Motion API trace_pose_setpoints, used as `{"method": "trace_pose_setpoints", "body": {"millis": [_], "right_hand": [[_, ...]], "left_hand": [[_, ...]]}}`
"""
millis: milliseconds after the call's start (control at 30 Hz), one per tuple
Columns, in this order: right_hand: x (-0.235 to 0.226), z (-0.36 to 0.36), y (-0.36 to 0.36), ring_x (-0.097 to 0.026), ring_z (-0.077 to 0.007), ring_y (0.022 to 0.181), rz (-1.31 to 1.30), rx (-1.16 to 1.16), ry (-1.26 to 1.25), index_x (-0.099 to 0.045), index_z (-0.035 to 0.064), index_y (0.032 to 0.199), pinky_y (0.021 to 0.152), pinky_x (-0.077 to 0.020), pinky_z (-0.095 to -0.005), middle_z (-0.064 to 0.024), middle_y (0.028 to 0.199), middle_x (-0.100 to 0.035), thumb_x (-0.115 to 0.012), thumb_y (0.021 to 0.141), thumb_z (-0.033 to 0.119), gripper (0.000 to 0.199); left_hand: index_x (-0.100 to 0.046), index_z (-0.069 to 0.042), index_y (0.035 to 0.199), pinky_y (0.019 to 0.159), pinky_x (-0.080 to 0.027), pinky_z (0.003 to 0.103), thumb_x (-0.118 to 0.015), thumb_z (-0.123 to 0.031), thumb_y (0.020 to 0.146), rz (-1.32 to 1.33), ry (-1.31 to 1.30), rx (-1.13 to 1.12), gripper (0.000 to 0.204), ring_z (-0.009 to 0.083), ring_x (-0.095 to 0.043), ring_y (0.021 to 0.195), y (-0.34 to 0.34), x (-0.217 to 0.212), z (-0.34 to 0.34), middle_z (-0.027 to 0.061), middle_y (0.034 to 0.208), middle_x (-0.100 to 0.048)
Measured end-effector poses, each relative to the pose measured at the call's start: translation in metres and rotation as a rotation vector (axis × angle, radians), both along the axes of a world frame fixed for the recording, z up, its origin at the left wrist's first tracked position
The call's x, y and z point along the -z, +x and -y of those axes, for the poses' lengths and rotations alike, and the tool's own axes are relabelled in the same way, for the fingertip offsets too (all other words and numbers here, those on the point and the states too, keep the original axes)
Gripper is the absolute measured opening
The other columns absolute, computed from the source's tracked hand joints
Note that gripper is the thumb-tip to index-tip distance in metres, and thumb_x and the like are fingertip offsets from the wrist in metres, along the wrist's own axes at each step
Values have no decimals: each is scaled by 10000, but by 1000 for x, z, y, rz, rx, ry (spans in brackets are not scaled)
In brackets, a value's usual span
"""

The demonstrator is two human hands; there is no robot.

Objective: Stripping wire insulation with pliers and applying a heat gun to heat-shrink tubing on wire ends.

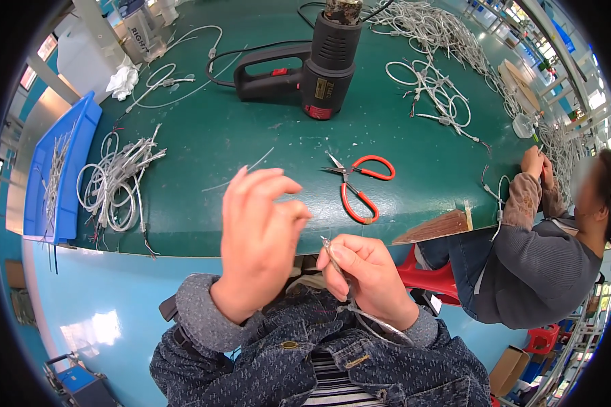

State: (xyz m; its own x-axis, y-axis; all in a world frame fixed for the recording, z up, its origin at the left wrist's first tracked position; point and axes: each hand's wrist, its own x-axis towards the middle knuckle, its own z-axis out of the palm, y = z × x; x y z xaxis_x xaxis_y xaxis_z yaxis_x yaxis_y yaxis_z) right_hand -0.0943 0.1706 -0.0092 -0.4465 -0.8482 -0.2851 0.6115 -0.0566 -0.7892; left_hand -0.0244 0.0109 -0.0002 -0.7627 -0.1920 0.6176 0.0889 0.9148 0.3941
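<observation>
Between the thumb and fingers of my right hand (pixel 368 275) is the end of a grey cable (pixel 380 323), its tip poking out toward the table. The rest of that cable trails down past my wrist. My left hand (pixel 258 234) is raised beside it, fingers curled and spread, with nothing visible in them. Beyond my hands lie orange-handled scissors (pixel 347 178), blades spread and pointing left. A thin clear strand (pixel 237 178) lies on the green table (pixel 265 132) just past my left fingers.
A black heat gun (pixel 329 68) stands at the back. Coiled grey cables (pixel 119 180) lie at left beside a blue tray (pixel 71 166). More cables (pixel 428 27) heap up at the far right. Another person (pixel 540 244) sits at right, near a brown board (pixel 434 227) on the table edge.
</observation>
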Motion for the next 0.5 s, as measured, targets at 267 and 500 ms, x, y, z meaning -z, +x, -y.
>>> {"method": "trace_pose_setpoints", "body": {"millis": [267,500], "right_hand": [[0,1,-3,-435,-94,486,-39,4,24,-564,-30,872,472,-341,-232,-37,562,-500,-429,981,179,271],[2,1,-4,-433,-83,488,-48,3,30,-574,-30,892,478,-332,-223,-33,565,-512,-432,982,185,273]], "left_hand": [[-647,-68,816,876,-421,436,-725,-33,619,25,256,155,215,334,-506,1058,0,-3,0,91,1018,-559],[-652,-74,759,869,-421,435,-761,-73,581,0,212,157,209,336,-507,1058,1,-3,0,87,1016,-563]]}}
